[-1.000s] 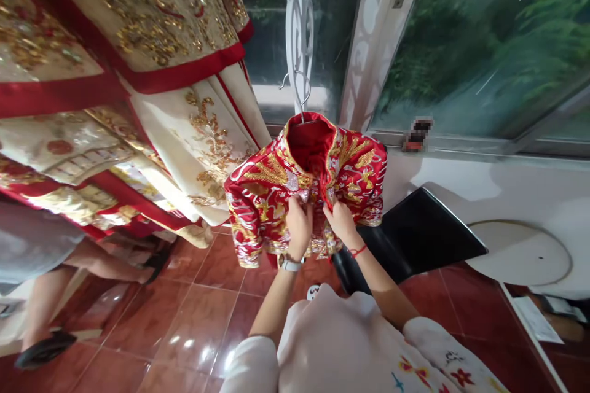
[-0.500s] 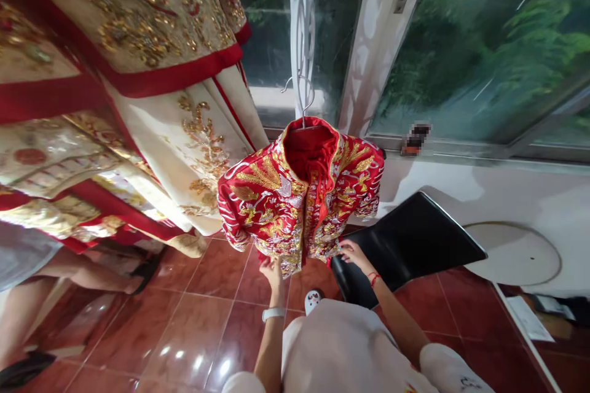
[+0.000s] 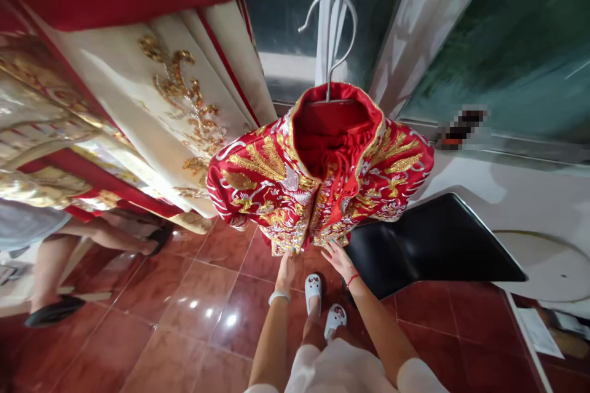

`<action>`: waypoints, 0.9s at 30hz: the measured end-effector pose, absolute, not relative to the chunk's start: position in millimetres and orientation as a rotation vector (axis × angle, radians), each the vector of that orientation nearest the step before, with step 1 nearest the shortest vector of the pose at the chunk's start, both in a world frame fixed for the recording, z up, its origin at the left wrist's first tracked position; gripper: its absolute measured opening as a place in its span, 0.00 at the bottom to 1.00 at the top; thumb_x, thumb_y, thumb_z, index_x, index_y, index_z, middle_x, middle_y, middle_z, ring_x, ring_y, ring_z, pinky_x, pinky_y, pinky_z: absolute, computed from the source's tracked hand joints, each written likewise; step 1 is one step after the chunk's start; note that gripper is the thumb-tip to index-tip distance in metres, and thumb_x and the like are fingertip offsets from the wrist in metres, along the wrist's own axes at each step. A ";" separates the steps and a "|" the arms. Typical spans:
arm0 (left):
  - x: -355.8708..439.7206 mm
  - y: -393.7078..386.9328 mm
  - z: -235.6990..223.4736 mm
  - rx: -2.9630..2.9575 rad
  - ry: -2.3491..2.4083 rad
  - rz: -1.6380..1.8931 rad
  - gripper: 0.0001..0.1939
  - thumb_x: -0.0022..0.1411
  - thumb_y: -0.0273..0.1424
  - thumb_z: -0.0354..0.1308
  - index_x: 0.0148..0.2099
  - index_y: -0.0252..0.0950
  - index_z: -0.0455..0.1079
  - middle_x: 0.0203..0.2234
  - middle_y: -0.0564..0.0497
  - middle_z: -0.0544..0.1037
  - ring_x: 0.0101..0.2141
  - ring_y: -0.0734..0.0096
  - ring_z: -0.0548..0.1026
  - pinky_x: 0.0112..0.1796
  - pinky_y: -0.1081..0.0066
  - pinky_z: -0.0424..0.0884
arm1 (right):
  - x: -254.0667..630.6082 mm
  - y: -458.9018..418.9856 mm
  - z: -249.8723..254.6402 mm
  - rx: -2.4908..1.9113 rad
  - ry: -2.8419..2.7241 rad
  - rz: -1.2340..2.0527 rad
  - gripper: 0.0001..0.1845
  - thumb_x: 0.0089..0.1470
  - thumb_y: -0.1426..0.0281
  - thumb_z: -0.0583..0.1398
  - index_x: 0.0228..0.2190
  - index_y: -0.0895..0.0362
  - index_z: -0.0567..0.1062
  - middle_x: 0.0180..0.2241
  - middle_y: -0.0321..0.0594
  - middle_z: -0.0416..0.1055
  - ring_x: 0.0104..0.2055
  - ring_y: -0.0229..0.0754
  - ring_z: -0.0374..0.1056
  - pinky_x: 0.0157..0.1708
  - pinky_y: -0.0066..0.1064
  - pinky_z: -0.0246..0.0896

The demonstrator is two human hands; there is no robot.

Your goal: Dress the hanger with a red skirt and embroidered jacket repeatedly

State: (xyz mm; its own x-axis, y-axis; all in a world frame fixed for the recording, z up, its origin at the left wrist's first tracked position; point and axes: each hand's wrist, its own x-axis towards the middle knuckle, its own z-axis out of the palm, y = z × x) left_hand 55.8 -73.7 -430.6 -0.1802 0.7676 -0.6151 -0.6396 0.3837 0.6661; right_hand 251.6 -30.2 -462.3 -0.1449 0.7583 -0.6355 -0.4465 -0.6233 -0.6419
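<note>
A small red jacket with gold and silver embroidery hangs on a metal hanger hooked on a white window grille. My left hand, with a white watch at the wrist, grips the bottom hem left of the front opening. Just right of the opening, my right hand, a red string at its wrist, touches the hem with fingers stretched out. My feet in white slippers stand on the floor below.
Large cream and red embroidered garments hang close at the left. Another person's legs and black shoes are at the lower left. A black stool stands right of the jacket, with a round white table beyond. The floor is red tile.
Both hands moved down from the jacket's chest fastening to its bottom hem. The view has come closer and tilted down, so the jacket looks larger and my slippers show.
</note>
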 end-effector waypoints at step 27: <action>189.9 -222.1 -352.9 0.175 1.018 1.458 0.12 0.43 0.30 0.73 0.32 0.35 0.78 0.31 0.48 0.83 0.35 0.64 0.79 0.45 0.66 0.73 | 289.1 -193.2 -382.3 -1.036 -0.475 1.839 0.17 0.37 0.62 0.73 0.31 0.51 0.76 0.33 0.40 0.80 0.37 0.47 0.76 0.41 0.40 0.71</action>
State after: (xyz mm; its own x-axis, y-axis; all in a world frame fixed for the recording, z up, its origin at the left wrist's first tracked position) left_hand 189.9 -222.1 -352.9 -0.2030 0.8649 -0.4591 -0.7291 0.1794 0.6604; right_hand 289.1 -193.2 -382.3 -0.2011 0.8690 -0.4521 -0.5409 -0.4832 -0.6884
